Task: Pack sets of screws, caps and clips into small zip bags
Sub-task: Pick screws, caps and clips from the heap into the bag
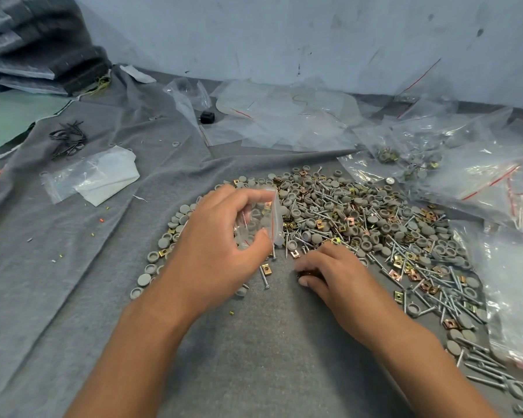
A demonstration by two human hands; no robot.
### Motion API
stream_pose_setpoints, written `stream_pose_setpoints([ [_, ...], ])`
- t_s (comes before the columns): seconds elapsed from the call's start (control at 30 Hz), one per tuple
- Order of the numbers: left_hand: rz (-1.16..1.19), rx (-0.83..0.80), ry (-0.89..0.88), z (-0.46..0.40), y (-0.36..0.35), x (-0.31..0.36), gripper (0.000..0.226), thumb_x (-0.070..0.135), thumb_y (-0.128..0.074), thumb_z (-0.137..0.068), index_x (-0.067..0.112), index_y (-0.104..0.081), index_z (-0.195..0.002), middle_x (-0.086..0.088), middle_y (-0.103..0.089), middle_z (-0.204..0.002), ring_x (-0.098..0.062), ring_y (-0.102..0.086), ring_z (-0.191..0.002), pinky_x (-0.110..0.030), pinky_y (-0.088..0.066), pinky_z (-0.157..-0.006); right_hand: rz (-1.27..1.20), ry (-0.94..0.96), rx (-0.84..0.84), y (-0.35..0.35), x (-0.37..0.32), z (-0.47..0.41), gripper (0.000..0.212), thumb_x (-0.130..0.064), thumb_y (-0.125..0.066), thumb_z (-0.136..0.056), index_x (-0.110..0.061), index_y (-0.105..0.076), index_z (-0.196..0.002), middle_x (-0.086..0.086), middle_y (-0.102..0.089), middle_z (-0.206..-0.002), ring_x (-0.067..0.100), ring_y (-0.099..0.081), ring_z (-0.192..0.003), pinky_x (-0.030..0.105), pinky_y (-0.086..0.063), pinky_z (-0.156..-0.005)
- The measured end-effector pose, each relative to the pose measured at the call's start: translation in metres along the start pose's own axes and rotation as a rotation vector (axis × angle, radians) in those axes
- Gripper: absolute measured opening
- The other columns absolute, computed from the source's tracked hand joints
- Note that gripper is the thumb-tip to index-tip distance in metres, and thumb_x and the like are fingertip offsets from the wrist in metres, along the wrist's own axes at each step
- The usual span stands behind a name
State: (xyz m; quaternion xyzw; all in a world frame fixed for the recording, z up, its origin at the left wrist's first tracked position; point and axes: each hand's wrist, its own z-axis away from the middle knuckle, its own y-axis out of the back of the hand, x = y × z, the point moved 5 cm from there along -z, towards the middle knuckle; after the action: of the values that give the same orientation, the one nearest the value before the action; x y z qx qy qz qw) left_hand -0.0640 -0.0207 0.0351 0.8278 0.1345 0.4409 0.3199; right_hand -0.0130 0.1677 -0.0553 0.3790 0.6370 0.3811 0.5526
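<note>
Felt, grey and creased, covers the floor as the work surface, running up to a scuffed pale-blue wall at 12 o'clock. At 10 o'clock a strip of green floor shows past the felt's edge, with a stack of folded grey cloth behind it at 11 o'clock.

Centre and toward 3 o'clock lies the pile of grey caps, silver screws and brassy clips, mixed together. The left hand holds a small zip bag raised over the pile's 9 o'clock edge, fingers and thumb curled round it; caps and a clip show through the plastic. The right hand rests on the felt at the pile's 6 o'clock edge, fingertips pinched on a few dark clips.

Filled bags with red zip lines heap at 2 o'clock, more at 4 o'clock. Empty clear bags spread at 12 o'clock beside a small black block. At 9 o'clock lie flat bags, with black ties at 10 o'clock.

No writing or labels can be read anywhere.
</note>
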Motion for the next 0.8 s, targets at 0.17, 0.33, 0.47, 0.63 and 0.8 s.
stream_pose_setpoints([
  [0.17, -0.011, -0.011, -0.015, 0.000, -0.003, 0.000, 0.042, 0.028, -0.062, -0.082, 0.033, -0.064, -0.124, 0.020, -0.050, -0.088, -0.003, -0.052, -0.089, -0.009, -0.034, -0.079, -0.110, -0.021, -0.012, 0.006, 0.000, 0.000, 0.008, -0.033, -0.068, -0.094, -0.035, -0.062, -0.090, -0.018, -0.053, -0.092, 0.000, -0.051, -0.087, 0.017, -0.043, -0.073],
  [0.33, -0.024, -0.044, -0.033, 0.001, -0.010, 0.000, 0.044, 0.027, -0.063, -0.080, 0.031, -0.065, -0.124, 0.011, -0.057, -0.095, -0.009, -0.053, -0.092, -0.016, -0.038, -0.084, -0.864, -0.037, 0.032, 0.028, -0.009, -0.002, 0.009, -0.041, -0.070, -0.087, -0.032, -0.069, -0.091, -0.004, -0.060, -0.076, 0.009, -0.050, -0.066, 0.020, -0.042, -0.059],
  [0.47, -0.056, -0.070, -0.060, 0.003, -0.014, 0.002, 0.045, 0.031, -0.061, -0.081, 0.035, -0.063, -0.125, 0.020, -0.049, -0.090, -0.007, -0.052, -0.094, -0.012, -0.035, -0.082, -1.299, -0.075, 0.011, 0.036, -0.013, -0.002, 0.015, -0.028, -0.077, -0.083, -0.017, -0.071, -0.092, 0.009, -0.057, -0.084, 0.007, -0.044, -0.063, 0.018, -0.038, -0.050],
  [0.63, -0.103, -0.158, -0.098, 0.009, -0.027, 0.011, 0.045, 0.036, -0.061, -0.083, 0.039, -0.058, -0.128, 0.022, -0.046, -0.093, -0.005, -0.050, -0.096, -0.017, -0.037, -0.079, -0.969, 0.040, 0.259, 0.060, -0.019, 0.006, 0.009, -0.027, -0.070, -0.089, -0.026, -0.073, -0.098, 0.001, -0.066, -0.081, 0.004, -0.055, -0.066, 0.015, -0.044, -0.057],
  [0.8, -0.126, -0.190, -0.105, 0.010, -0.034, 0.014, 0.044, 0.038, -0.059, -0.084, 0.036, -0.058, -0.128, 0.021, -0.044, -0.092, -0.008, -0.048, -0.096, -0.017, -0.036, -0.079, -0.355, 0.229, 0.499, 0.071, -0.049, 0.014, 0.019, -0.021, -0.074, -0.087, -0.022, -0.073, -0.105, -0.021, -0.069, -0.098, -0.002, -0.066, -0.087, 0.007, -0.046, -0.075],
])
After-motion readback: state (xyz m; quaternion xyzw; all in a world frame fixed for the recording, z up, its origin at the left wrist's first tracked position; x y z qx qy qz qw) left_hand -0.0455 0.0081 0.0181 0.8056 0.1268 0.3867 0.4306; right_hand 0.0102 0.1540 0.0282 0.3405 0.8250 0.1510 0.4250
